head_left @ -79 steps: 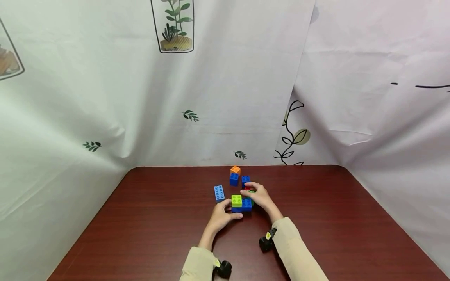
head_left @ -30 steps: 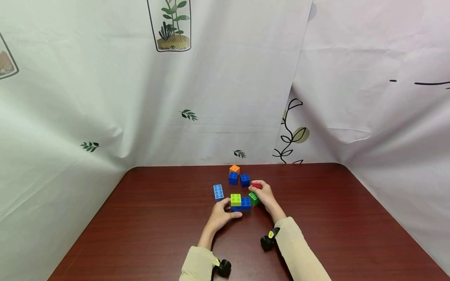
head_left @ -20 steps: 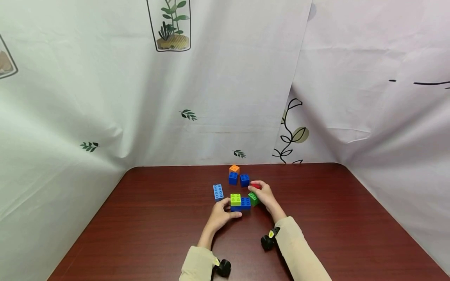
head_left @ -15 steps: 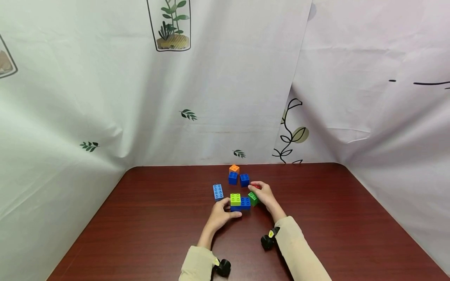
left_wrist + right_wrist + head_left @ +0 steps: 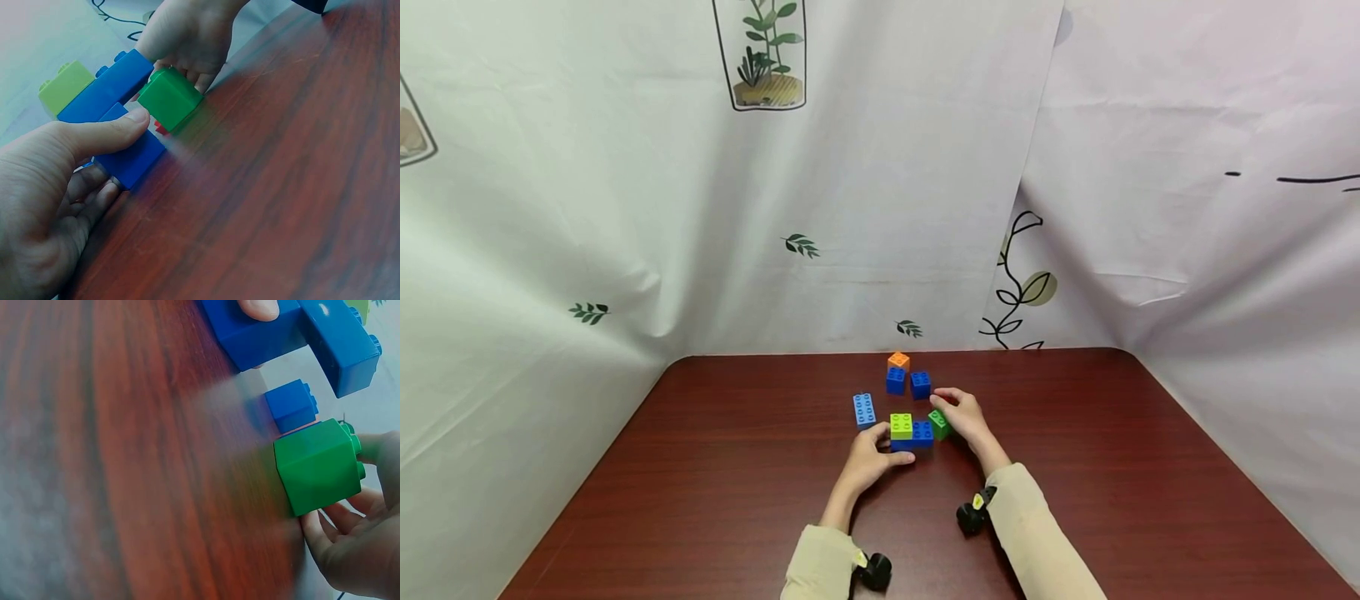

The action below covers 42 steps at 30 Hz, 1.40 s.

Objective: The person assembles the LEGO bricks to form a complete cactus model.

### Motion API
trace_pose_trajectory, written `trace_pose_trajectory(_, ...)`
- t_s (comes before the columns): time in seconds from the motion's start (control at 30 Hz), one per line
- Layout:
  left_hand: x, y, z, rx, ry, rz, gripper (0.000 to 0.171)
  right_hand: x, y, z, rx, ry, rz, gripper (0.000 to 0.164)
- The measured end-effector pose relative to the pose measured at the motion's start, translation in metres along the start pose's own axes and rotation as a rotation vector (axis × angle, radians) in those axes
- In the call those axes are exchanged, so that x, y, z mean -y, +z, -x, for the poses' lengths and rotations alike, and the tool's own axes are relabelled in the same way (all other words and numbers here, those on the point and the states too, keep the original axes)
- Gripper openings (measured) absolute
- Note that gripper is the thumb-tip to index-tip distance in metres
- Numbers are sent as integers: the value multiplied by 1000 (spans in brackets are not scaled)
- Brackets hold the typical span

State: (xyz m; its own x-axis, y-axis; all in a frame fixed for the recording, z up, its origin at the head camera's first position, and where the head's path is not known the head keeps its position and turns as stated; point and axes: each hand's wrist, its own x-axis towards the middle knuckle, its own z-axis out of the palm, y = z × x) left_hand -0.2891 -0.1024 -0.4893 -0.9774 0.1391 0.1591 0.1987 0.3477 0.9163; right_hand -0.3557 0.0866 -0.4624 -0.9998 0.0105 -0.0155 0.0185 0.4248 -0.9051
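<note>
My left hand [image 5: 868, 460] grips a small stack of toy building bricks, its thumb across the near side. The stack has a lower blue brick [image 5: 140, 159], a longer blue brick [image 5: 112, 81] across it and a lime brick [image 5: 901, 426] on top. Just right of the stack stands a green brick [image 5: 938, 424] on the table. Behind that, my right hand [image 5: 964, 414] has curled fingers around a red brick [image 5: 161, 127], of which only a sliver shows low beside the green brick in the left wrist view; the fingers hide it in the head view.
Beyond the hands, two blue bricks, one left [image 5: 896, 381] and one right [image 5: 921, 385], stand near an orange brick [image 5: 898, 361]. A light-blue brick [image 5: 864, 410] lies left of the stack. The brown table [image 5: 737, 475] ends at a pale printed curtain [image 5: 880, 183].
My right hand has shifted slightly right and away from the stack, uncovering the green brick. The red brick between its fingers has gone out of sight in the head view. My left hand stays put.
</note>
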Motion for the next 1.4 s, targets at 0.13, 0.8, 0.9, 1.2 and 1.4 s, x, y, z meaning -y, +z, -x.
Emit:
trace_pose_trajectory(0.13,1,1,0,0,-3,1,40,2,-1,2,-8,-6,7,37)
trace_pose_trajectory(0.8,1,0,0,-4,0,-5,47,14,-2,27,21,-279,-266,33)
trace_pose_trajectory(0.9,1,0,0,-4,6,0,47,15,-3,33,90,-324,-284,34)
trace_pose_trajectory(1.2,1,0,0,-1,27,-8,43,20,-3,42,363,-441,-155,39)
trace_pose_trajectory(1.4,2,-1,-1,-11,30,-3,40,24,0,44,394,-431,-91,39)
